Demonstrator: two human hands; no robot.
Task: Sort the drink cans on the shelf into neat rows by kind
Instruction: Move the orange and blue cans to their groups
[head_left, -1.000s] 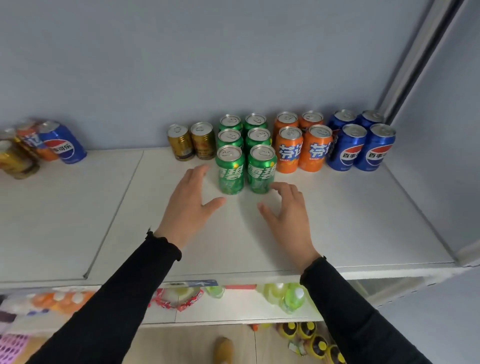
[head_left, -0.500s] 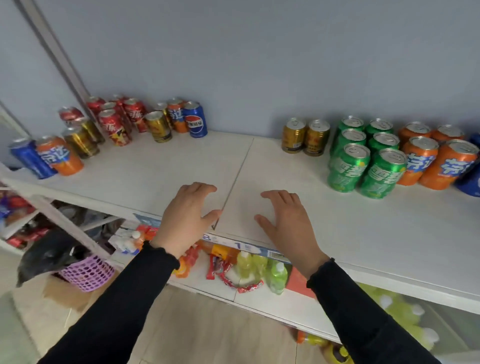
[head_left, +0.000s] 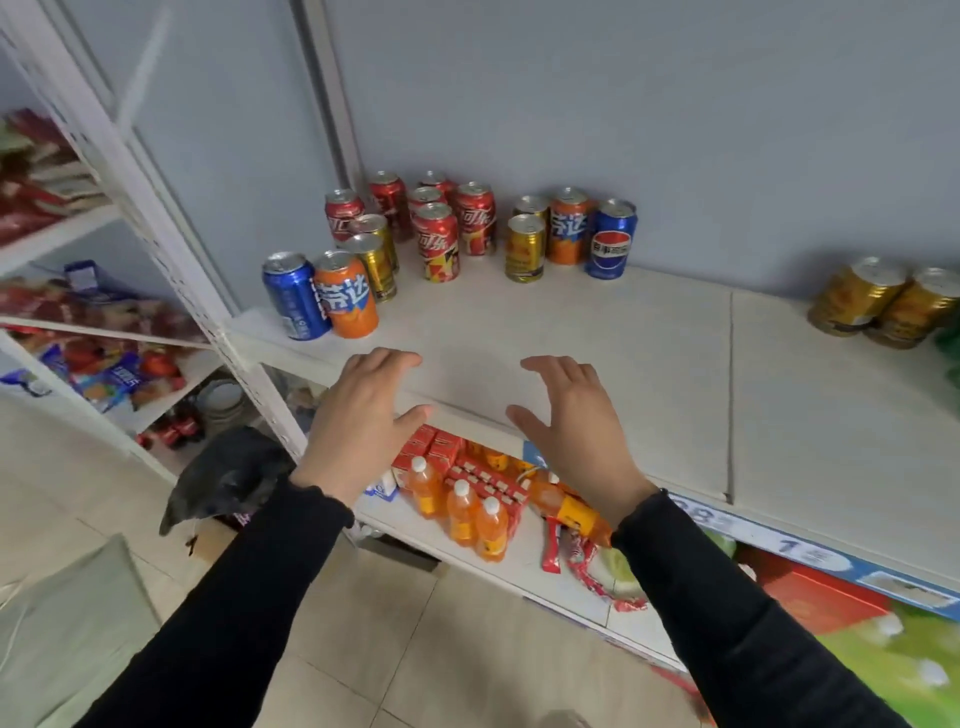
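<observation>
Two hands hang over the front edge of the white shelf (head_left: 597, 332) near the middle of the frame, the left hand (head_left: 363, 415) and the right hand (head_left: 576, 421) both palm down with fingers spread and loosely bent, holding nothing and well apart from every can. Black sleeves (head_left: 249, 597) run from the wrists to the bottom of the frame. Up the shelf, toward the upper centre, stands a mixed clump of cans: a group of red cola cans (head_left: 436, 239) at the back against the grey wall, two gold cans (head_left: 374, 260) just in front of them on the left, and nearest the left front corner a blue can (head_left: 293, 293) touching an orange can (head_left: 345, 299). To the right of the red ones stand another pair of gold cans (head_left: 525, 249), a second orange can (head_left: 569, 226) and a blue Pepsi can (head_left: 613, 239), close together. At the right edge of the frame, well apart from that clump, two more gold cans (head_left: 883, 299) stand side by side, with a sliver of green just past them that is too blurred to make out. The shelf below, seen under the hands, holds small orange drink bottles (head_left: 467, 509) standing together, red cartons (head_left: 441, 447) behind them and red wrapped packets (head_left: 576, 566) lying flat. In the left of the frame a separate white rack (head_left: 171, 244) carries bagged snacks (head_left: 114, 374) on its shelves, and a dark bag (head_left: 228, 475) sits on the tiled floor beside its post.
</observation>
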